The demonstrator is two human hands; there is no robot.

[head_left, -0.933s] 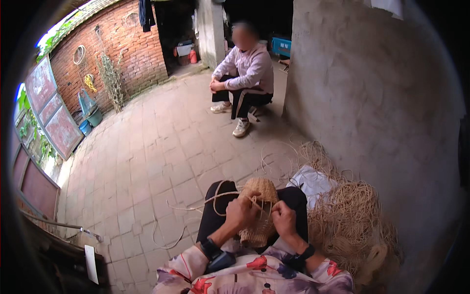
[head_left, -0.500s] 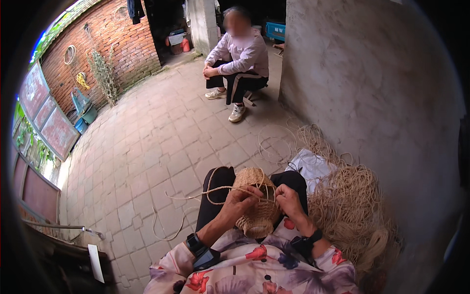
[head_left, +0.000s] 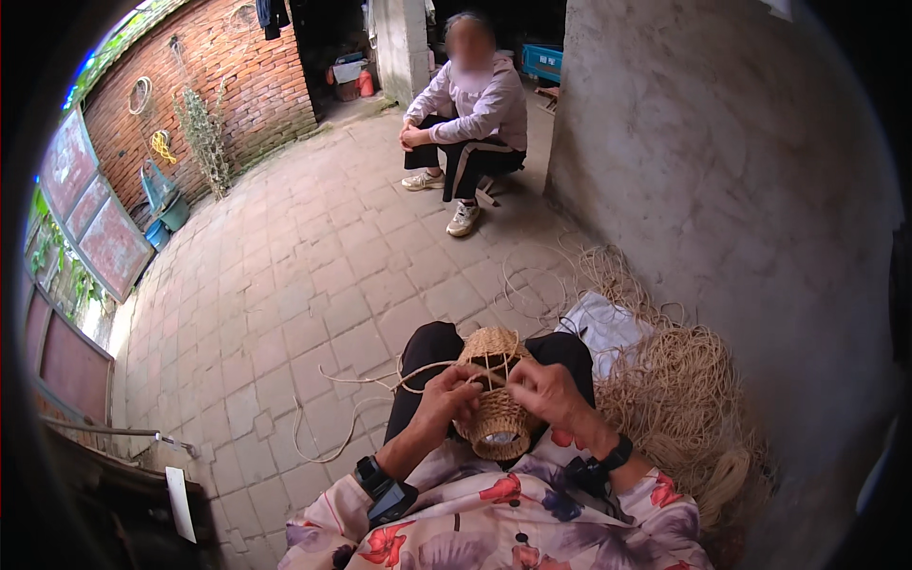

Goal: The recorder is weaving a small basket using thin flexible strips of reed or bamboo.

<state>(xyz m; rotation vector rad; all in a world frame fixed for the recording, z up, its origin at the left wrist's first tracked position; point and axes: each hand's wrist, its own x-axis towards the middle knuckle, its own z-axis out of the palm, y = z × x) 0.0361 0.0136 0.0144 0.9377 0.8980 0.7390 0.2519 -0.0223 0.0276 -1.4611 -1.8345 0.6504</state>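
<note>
A woven straw basket (head_left: pixel 498 414) lies between my knees, its round opening facing me. Across its middle is an unwoven gap with bare strands, and more weave shows beyond it. My left hand (head_left: pixel 450 395) is closed at the left of this gap, pinching a straw cord (head_left: pixel 425 368) whose loose tail trails left past my knee. My right hand (head_left: pixel 549 390) is closed at the gap's right, thumb and finger together on the cord over the strands. The fingers partly hide the exact grip. Inside the basket's opening something pale shows.
A big heap of loose straw cord (head_left: pixel 689 408) lies at my right by the grey wall (head_left: pixel 722 171), beside a white sheet or bag (head_left: pixel 608 332). A person (head_left: pixel 470 114) sits on a low stool ahead. Paving (head_left: pixel 275 285) spreads left toward a metal gate (head_left: pixel 95 209).
My right hand has moved left over the basket's gap, closer to my left hand. My left hand has shifted slightly left and down, uncovering more of the strands.
</note>
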